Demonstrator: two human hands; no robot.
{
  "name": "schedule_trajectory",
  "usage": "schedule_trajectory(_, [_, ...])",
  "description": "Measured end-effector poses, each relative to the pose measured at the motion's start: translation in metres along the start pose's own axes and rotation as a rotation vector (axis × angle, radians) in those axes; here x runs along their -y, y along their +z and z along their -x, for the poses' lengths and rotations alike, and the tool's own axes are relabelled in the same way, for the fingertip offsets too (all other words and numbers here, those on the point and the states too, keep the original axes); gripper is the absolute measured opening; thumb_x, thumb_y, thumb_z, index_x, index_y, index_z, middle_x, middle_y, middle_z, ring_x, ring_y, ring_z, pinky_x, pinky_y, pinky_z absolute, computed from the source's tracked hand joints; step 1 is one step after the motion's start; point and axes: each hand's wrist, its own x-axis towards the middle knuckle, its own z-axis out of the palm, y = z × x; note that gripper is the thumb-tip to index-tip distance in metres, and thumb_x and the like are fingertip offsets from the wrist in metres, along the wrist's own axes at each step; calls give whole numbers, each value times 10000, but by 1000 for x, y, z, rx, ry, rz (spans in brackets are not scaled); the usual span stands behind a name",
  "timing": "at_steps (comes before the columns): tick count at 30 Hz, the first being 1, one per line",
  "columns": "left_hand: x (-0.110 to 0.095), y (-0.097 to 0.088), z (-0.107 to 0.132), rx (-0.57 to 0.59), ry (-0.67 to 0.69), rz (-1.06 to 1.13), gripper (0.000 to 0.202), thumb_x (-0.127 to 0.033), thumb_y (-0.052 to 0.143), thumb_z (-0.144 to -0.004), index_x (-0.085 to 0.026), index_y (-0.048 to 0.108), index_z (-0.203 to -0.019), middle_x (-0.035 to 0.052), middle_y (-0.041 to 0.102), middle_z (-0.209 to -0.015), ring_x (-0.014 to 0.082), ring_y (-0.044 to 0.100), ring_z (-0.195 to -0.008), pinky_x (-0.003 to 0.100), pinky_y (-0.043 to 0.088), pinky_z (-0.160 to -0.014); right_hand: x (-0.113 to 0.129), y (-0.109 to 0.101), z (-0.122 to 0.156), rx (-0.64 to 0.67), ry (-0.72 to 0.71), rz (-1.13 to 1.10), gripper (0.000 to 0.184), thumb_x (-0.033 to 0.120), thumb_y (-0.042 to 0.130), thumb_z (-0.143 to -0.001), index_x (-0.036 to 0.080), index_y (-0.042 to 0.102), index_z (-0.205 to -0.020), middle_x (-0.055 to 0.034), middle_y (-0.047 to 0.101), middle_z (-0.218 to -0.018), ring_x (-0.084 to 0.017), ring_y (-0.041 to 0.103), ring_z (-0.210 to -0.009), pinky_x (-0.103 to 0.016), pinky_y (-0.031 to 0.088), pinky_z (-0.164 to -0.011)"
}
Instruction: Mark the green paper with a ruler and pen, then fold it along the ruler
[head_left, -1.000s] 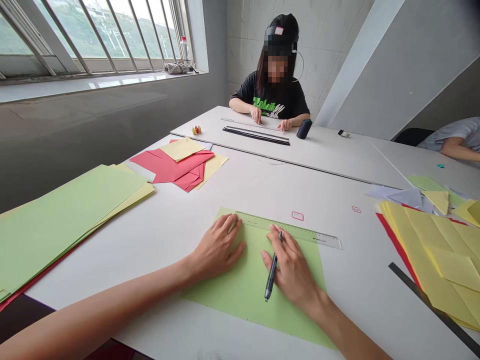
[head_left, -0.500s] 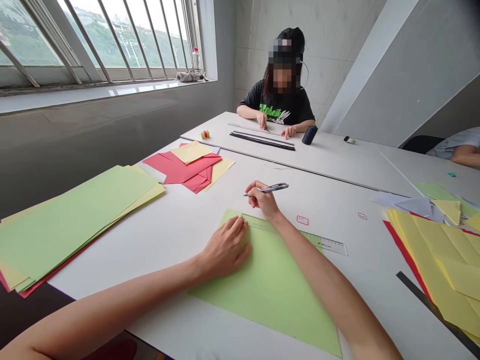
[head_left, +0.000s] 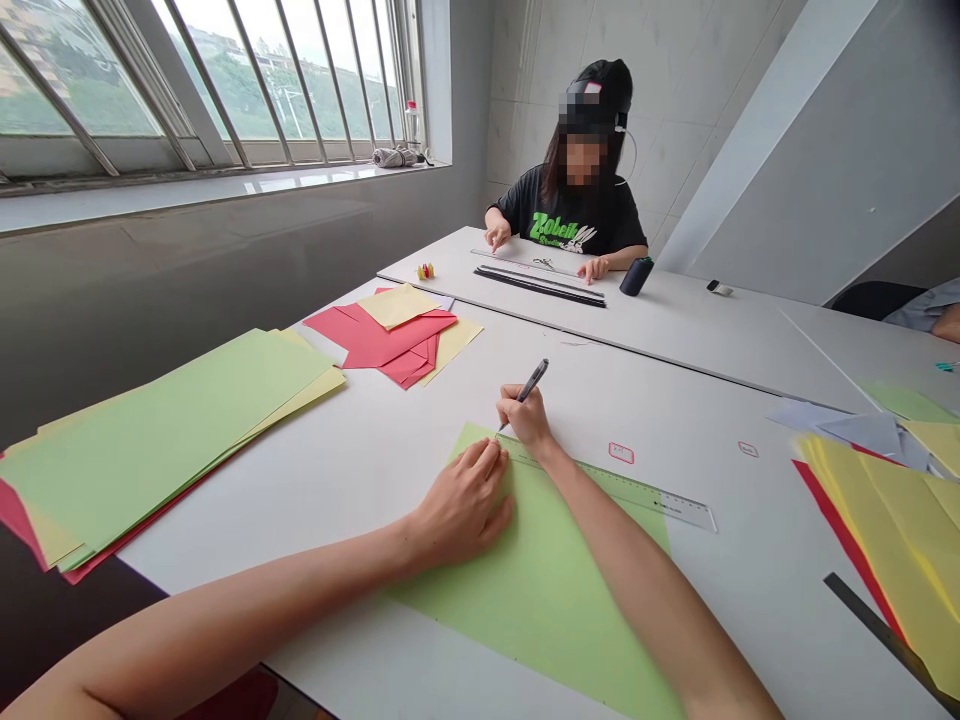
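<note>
Being pinched between the thumb and fingers of the right hand (head_left: 527, 420), a slim dark-barrelled pen (head_left: 531, 383) is tilted up and away, its tip set at the upper edge of a clear green plastic ruler (head_left: 637, 490), near the ruler's left end. Just left of that pinch, the left hand (head_left: 459, 505) is pressed flat, its fingers held close together, on a large pale-green paper sheet (head_left: 540, 620) beside the ruler's end. The ruler's long axis is laid slantwise across the sheet's far part, running from the pen tip down to the right and past the sheet's edge. No cut or fold is visible on the sheet; whether a line has been drawn cannot be told. Left of the grip, a stack of long green and yellow paper sheets (head_left: 172, 450) is laid on a white table (head_left: 720, 600); beyond it, folded red and yellow paper sheets (head_left: 375, 335) are piled. Far across, long black strips (head_left: 540, 285) are laid before a seated person in a black T-shirt (head_left: 577, 210).
</note>
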Motion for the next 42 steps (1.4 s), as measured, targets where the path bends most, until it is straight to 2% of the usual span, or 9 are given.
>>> schedule_trajectory(8, [0, 0, 0, 18, -12, 3, 432, -315, 439, -966, -27, 534, -1274, 216, 583, -1201, 356, 532, -1194, 492, 509, -965, 1, -1, 0, 8, 2, 79, 190, 177, 452, -509, 219, 286, -426, 51, 218, -471, -115, 229, -528, -290, 189, -493])
schedule_trajectory(21, [0, 1, 0, -46, -1, 60, 375, -301, 482, -942, -95, 530, -1252, 195, 597, -1163, 348, 549, -1163, 504, 526, -923, 0, 0, 0, 29, 4, 118, 203, 186, 443, -503, 225, 251, -448, 47, 213, -488, -118, 219, -530, -284, 187, -484])
schedule_trajectory(33, [0, 1, 0, -1, -7, 37, 428, -308, 457, -957, -36, 528, -1280, 216, 584, -1180, 354, 534, -1177, 504, 516, -951, 1, -1, 1, 27, 8, 130, 203, 186, 442, -505, 222, 250, -452, 46, 222, -484, -117, 225, -524, -284, 195, -484])
schedule_trajectory(42, [0, 1, 0, -28, -6, 49, 394, -306, 474, -948, -77, 529, -1264, 205, 588, -1181, 353, 543, -1175, 499, 527, -930, 2, 0, 1, 16, 8, 132, 197, 186, 446, -511, 224, 267, -439, 47, 235, -474, -118, 239, -517, -286, 200, -486])
